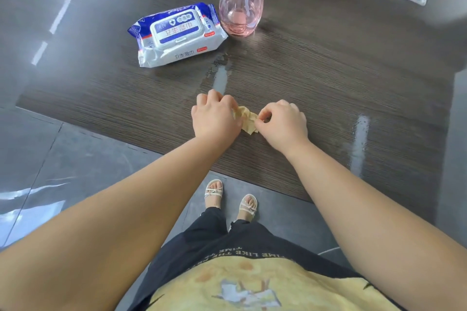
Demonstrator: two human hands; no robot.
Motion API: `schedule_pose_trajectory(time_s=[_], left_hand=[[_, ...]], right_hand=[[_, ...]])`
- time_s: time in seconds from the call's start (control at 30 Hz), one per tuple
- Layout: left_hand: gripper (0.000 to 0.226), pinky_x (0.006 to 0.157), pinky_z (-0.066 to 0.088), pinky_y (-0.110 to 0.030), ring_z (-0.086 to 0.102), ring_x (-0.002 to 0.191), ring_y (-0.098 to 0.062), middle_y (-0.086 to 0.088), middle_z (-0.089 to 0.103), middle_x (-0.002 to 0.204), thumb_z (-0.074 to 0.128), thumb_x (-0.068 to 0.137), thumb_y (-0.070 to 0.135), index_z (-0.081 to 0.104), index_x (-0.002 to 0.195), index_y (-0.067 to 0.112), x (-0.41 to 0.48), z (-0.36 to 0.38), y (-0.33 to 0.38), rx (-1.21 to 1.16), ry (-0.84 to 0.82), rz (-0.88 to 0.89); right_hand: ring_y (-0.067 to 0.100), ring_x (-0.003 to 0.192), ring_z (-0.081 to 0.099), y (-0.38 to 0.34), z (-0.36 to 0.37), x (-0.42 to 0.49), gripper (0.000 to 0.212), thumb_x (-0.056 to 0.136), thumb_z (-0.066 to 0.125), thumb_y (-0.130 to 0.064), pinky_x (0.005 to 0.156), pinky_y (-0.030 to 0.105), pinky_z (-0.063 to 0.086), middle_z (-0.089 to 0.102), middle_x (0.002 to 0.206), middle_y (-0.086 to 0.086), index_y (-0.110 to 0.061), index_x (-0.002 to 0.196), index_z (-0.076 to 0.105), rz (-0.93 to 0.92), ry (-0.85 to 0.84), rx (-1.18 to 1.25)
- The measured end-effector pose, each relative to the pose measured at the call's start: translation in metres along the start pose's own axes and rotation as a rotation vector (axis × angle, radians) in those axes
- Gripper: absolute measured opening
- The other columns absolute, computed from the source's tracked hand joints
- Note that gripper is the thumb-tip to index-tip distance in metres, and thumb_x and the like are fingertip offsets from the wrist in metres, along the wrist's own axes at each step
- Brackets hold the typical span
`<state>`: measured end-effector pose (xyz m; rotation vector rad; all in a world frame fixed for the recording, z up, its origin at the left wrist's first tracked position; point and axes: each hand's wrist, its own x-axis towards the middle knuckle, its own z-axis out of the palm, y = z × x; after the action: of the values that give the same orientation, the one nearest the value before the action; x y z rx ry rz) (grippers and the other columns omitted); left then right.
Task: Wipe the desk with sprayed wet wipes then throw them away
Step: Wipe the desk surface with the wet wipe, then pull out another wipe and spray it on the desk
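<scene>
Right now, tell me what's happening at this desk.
A person stands at the dark wood-grain desk, working a crumpled yellowish wipe near its front edge. The left grip holds one end and the right grip pinches the other. Behind them a pack of wet wipes lies with its lid closed, and a pink spray bottle stands upright just to its right. Wet streaks shine on the desk, so wiping seems under way; the wipe is not yet thrown away.

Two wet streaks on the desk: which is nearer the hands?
The middle streak, just beyond the left hand, between it and the spray bottle. The other streak lies well off to the right of the right hand.
</scene>
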<state>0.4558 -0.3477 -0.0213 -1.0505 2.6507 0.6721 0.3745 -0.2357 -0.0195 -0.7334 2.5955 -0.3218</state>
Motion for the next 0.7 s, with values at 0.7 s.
schedule_pose_trajectory(time_s=[0.7], left_hand=[[0.031,0.093,0.032,-0.036,0.042,0.116,-0.024,0.003,0.059,0.118,0.052,0.090,0.034,0.054,0.120,0.028,0.011,0.001,-0.006,-0.059,-0.016,0.060]], right_hand=[[0.020,0.095,0.059,-0.009,-0.009,0.008,0.011,0.084,0.061,-0.038,0.082,0.038,0.049,0.065,0.096,-0.005,-0.027,0.082,0.059,0.096,-0.174,0.055]])
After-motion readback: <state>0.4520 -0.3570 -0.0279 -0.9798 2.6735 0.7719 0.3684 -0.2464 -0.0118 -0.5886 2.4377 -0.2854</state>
